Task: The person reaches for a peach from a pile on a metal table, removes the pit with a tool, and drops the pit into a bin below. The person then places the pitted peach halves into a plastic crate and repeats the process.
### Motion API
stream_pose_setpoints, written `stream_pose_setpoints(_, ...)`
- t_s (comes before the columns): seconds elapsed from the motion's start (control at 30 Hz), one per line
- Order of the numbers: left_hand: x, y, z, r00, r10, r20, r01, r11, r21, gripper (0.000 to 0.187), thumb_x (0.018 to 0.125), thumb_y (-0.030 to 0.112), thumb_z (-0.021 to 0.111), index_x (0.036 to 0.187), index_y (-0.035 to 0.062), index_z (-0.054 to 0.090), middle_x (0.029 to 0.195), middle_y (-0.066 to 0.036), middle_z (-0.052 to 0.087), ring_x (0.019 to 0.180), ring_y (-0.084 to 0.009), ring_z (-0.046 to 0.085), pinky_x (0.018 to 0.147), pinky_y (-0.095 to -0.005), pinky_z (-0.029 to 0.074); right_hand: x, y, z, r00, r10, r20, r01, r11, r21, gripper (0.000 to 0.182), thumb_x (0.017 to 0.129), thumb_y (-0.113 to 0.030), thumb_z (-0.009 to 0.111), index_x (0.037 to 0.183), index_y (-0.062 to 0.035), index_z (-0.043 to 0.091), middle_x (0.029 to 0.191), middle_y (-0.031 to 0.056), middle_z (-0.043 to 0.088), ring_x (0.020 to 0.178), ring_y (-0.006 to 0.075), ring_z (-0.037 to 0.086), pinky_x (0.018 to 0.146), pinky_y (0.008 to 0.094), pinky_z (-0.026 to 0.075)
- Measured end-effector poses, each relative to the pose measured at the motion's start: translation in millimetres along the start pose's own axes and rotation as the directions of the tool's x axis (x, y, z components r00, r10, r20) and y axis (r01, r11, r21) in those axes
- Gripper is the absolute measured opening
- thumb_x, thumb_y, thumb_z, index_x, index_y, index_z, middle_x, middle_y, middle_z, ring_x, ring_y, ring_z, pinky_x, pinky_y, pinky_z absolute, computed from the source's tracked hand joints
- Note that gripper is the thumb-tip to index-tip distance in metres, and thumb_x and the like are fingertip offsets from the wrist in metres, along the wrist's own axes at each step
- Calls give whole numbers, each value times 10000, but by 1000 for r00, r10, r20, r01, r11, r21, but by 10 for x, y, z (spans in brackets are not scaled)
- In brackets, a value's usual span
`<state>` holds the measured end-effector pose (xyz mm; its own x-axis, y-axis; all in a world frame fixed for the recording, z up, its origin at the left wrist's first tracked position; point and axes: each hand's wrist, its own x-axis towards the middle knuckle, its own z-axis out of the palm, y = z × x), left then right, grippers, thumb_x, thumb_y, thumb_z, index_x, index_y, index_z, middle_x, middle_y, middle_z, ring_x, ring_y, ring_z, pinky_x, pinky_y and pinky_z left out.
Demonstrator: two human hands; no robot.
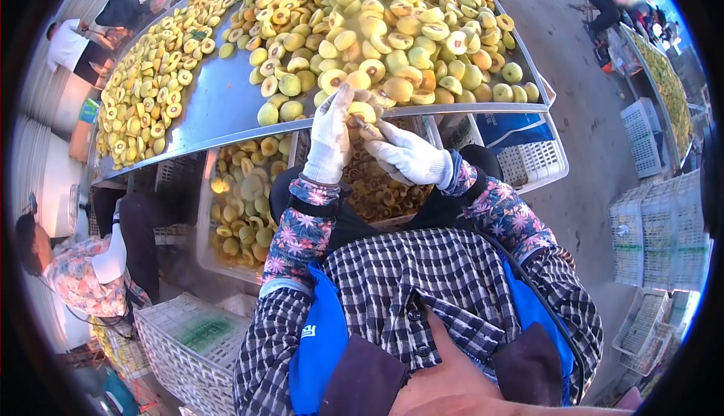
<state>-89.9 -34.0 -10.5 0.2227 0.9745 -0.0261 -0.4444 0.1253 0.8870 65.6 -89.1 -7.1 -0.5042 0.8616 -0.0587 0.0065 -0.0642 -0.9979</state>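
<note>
Gloved hands on a fruit at the table's edge.
Left hand and right hand: fingers clamped on one fruit; halved fruit pile just beyond.

Bright daylight, fisheye warp, dark corners, prob. soft edges

Fruit-processing yard, open air, long metal table heaped with halved yellow fruit just beyond the gloved fingers, fruit-filled crates below them, stacked white plastic crates far right, other workers along the left side, concrete ground
</note>
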Motion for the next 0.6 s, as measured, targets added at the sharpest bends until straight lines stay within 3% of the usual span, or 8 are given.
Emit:
stream_pose_setpoints(0.07,-28,-17,28,1000,12,-12,-13,998,-62,364,959,353,521,1025,-3,550,936,-155,643,819,-253,658,707,-337,548,-55,-165,29,980,186,72,-199,945,258,392,962,-348,514,1225,-75,411,654,-35,422,498,38,403,441,201,347)
stream_pose_setpoints(0.13,-32,-41,60,1000,22,-17,-24,992,-120,364,954,352,531,1023,-4,551,923,-149,642,809,-254,659,700,-337,552,-13,-41,40,973,217,77,-230,929,290,416,963,-334,511,1261,-68,395,670,-17,450,480,59,403,424,215,346)
stream_pose_setpoints(0.2,-13,-70,86,995,17,-100,-29,992,-126,346,952,337,539,1016,-3,550,908,-143,639,776,-259,661,684,-352,562,1,26,87,997,69,-27,-67,995,77,433,966,-327,504,1285,-62,379,668,-15,451,492,55,406,435,212,353)
stream_pose_setpoints(0.23,2,-80,75,995,16,-100,-30,991,-132,346,952,337,539,1016,-3,550,908,-143,639,776,-259,661,684,-352,562,55,210,-2,992,-103,-74,73,939,-336,447,966,-319,505,1301,-56,369,673,-8,459,507,60,428,446,215,364)
stream_pose_setpoints(0.37,31,-79,-3,997,-77,12,77,997,-31,312,952,318,544,999,10,552,903,-139,640,754,-263,663,670,-364,574,55,341,-99,982,-184,-32,146,864,-482,390,969,-323,495,1254,-70,410,649,0,464,472,76,439,419,220,367)
stream_pose_setpoints(0.43,0,-60,38,996,-75,37,76,997,-9,307,951,318,546,992,14,551,899,-138,640,755,-264,664,667,-374,579,-63,44,-16,976,195,94,-210,959,191,350,965,-406,484,1098,-82,500,640,3,478,450,107,473,394,228,368)
stream_pose_setpoints(0.53,-49,-12,187,995,-60,-75,40,969,-243,349,947,313,557,980,-34,584,913,-162,653,724,-271,674,608,-352,580,-89,-57,97,958,238,160,-286,759,585,339,965,-427,488,1008,-92,518,583,-12,432,353,89,368,314,221,269)
stream_pose_setpoints(0.6,-26,-27,191,992,-116,-44,91,921,-380,371,944,345,554,994,-23,556,941,-172,636,754,-301,670,636,-390,585,-108,-60,106,957,230,176,-289,731,618,355,967,-443,478,964,-91,520,567,-21,407,352,76,336,315,217,241)
